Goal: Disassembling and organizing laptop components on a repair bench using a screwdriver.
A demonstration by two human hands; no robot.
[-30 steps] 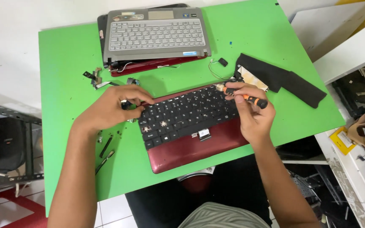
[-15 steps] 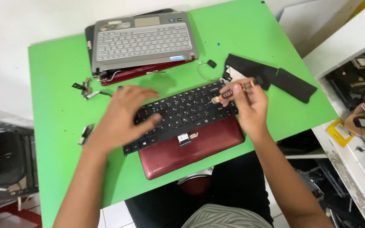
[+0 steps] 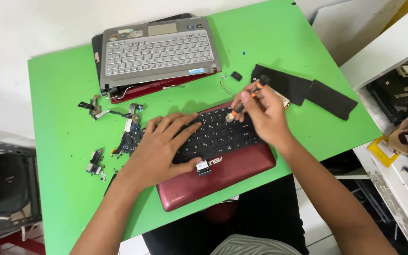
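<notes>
Two hands busy: left hand [image 3: 159, 151] flat on loose black keyboard [image 3: 213, 137], thin, flexy; right hand [image 3: 265, 115] pinches screwdriver [image 3: 246, 100] at 1 o'clock.

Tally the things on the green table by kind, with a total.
Red laptop base under the hands: 1
Black keyboard: 1
Silver keyboard deck: 1
Black flat panels: 2
Screwdriver in right hand: 1
Small black part with wires: 1
Total: 7, leaving out the small loose parts at left, too jumbled to count.
</notes>
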